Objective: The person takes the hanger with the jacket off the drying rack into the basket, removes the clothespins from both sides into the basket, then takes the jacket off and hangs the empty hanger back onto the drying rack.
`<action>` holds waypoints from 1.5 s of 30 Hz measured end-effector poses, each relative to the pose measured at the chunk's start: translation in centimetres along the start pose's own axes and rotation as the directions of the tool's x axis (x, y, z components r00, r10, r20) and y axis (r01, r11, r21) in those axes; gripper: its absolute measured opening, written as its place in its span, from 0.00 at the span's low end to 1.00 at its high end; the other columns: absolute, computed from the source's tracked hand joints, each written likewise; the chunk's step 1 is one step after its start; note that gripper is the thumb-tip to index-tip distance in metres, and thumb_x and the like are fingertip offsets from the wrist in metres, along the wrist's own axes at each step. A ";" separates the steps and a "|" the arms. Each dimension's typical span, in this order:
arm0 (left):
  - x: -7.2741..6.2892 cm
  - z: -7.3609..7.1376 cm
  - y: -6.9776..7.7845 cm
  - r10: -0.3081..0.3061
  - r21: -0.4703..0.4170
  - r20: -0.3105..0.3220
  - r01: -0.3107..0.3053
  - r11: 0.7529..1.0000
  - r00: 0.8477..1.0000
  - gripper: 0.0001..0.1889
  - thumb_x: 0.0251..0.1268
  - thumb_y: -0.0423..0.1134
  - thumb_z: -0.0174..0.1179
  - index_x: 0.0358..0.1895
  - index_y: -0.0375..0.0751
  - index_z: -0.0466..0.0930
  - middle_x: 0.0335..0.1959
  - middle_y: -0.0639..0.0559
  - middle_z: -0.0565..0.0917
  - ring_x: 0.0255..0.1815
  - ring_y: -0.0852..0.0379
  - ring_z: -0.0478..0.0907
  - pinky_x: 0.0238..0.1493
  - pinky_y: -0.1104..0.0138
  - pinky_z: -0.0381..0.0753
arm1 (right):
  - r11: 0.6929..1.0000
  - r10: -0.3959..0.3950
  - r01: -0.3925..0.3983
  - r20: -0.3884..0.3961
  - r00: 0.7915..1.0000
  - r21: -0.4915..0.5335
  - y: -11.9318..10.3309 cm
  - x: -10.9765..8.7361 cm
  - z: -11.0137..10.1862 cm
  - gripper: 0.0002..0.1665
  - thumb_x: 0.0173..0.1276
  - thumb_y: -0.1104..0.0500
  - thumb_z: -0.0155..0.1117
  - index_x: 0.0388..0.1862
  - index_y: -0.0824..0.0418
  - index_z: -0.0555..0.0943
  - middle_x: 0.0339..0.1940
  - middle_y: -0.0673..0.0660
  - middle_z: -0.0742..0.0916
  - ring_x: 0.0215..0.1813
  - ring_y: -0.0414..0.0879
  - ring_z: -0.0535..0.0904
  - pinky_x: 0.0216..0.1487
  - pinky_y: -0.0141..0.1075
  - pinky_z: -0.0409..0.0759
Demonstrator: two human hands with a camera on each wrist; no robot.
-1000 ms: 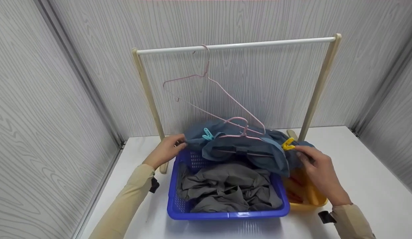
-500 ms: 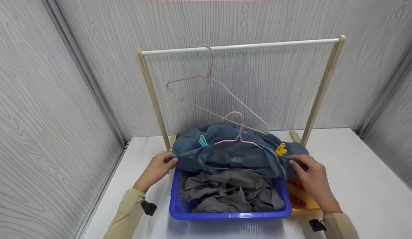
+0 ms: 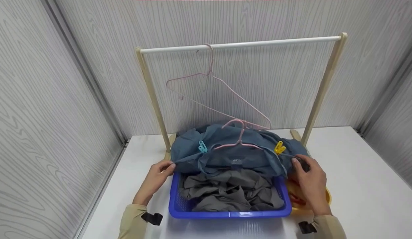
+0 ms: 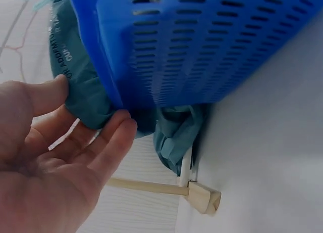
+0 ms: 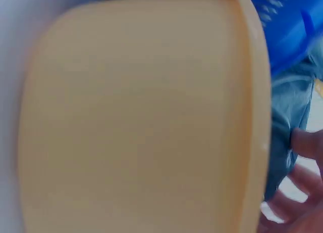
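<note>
A blue garment [image 3: 222, 134] lies bunched over the back of the blue basket [image 3: 229, 215], its edge pulled out to both sides. A pink hanger [image 3: 240, 141] lies on it, hook up. A teal clothespin [image 3: 202, 146] and a yellow clothespin [image 3: 279, 147] grip the garment either side of the hook. My left hand [image 3: 155, 181] pinches the garment's left edge; in the left wrist view its thumb [image 4: 48, 94] is against the cloth. At the right edge, my right hand [image 3: 310, 182] pinches the cloth between thumb and fingers.
Dark grey cloth [image 3: 232, 196] fills the basket. An orange tub [image 3: 328, 202] with red items stands to its right, under my right hand. Behind rises a rack with a white rod [image 3: 259, 43] and wooden legs, bearing another pink hanger [image 3: 239, 95].
Both hands have come down and nearer with the garment's edges, drawing the cloth flatter across the basket's back. The clothespins moved down with it, and the right hand shifted slightly.
</note>
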State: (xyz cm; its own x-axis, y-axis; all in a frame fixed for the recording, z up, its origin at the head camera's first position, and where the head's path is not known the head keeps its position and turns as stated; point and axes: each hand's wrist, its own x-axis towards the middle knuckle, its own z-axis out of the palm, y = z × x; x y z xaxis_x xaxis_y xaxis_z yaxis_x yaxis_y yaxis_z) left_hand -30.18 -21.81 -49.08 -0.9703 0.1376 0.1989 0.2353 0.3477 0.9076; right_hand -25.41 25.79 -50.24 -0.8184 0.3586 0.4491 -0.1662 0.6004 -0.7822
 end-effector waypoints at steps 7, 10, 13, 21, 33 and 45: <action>-0.7 0.1 -0.3 -0.067 -0.104 0.004 0.067 0.992 0.998 0.13 0.73 0.41 0.59 0.44 0.32 0.83 0.30 0.46 0.78 0.30 0.54 0.74 0.32 0.66 0.76 | 0.992 -0.025 0.036 -0.095 0.995 0.117 0.2 0.1 2.1 0.19 0.74 0.56 0.61 0.56 0.67 0.78 0.55 0.65 0.79 0.60 0.59 0.70 0.65 0.54 0.64; -0.8 0.1 0.0 -0.101 -0.121 0.005 0.101 0.988 0.995 0.14 0.72 0.44 0.59 0.44 0.33 0.83 0.20 0.47 0.73 0.18 0.57 0.66 0.20 0.70 0.65 | 0.991 -0.016 0.030 -0.103 0.995 0.131 0.2 0.1 2.2 0.19 0.74 0.56 0.61 0.57 0.67 0.78 0.57 0.66 0.78 0.61 0.59 0.70 0.65 0.53 0.63; -0.7 0.3 0.2 -0.107 -0.163 -0.016 0.103 0.981 0.994 0.14 0.72 0.42 0.59 0.46 0.32 0.83 0.15 0.46 0.72 0.13 0.58 0.64 0.15 0.71 0.63 | 0.990 0.043 -0.040 -0.022 0.999 0.134 -0.3 0.1 1.3 0.25 0.75 0.50 0.58 0.62 0.65 0.75 0.63 0.66 0.76 0.66 0.60 0.69 0.69 0.53 0.63; -0.9 1.1 0.4 -0.128 -0.210 -0.082 0.108 0.972 0.988 0.12 0.72 0.40 0.59 0.42 0.31 0.82 0.27 0.39 0.78 0.19 0.54 0.73 0.18 0.68 0.74 | 0.998 -0.019 0.046 0.459 0.888 -0.048 -1.1 1.1 -3.0 0.56 0.65 0.42 0.68 0.81 0.59 0.48 0.79 0.69 0.49 0.76 0.70 0.44 0.67 0.68 0.49; -0.7 1.3 0.8 -0.138 -0.210 -0.107 0.114 0.971 0.985 0.11 0.73 0.38 0.58 0.39 0.31 0.82 0.23 0.43 0.76 0.20 0.55 0.71 0.18 0.70 0.74 | 0.981 -0.072 0.160 0.558 0.827 -0.111 -1.1 1.1 -3.6 0.73 0.47 0.45 0.83 0.81 0.53 0.44 0.78 0.65 0.47 0.74 0.73 0.42 0.60 0.75 0.52; -1.4 0.5 0.9 -0.141 -0.179 -0.001 0.138 0.974 0.990 0.13 0.74 0.41 0.56 0.39 0.31 0.78 0.32 0.42 0.75 0.28 0.51 0.73 0.21 0.66 0.75 | 0.970 0.002 0.136 0.566 0.824 -0.200 -2.1 0.5 -3.6 0.71 0.50 0.44 0.81 0.81 0.54 0.43 0.79 0.67 0.45 0.72 0.75 0.48 0.59 0.74 0.57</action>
State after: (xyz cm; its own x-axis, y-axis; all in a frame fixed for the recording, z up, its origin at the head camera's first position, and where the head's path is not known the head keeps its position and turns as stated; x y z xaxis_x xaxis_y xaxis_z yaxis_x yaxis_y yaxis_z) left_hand -28.57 -21.19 -48.71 -0.9939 0.0862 0.0694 0.0850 0.1921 0.9777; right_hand -23.50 27.29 -46.79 -0.9863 -0.1082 0.1244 -0.1621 0.7745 -0.6114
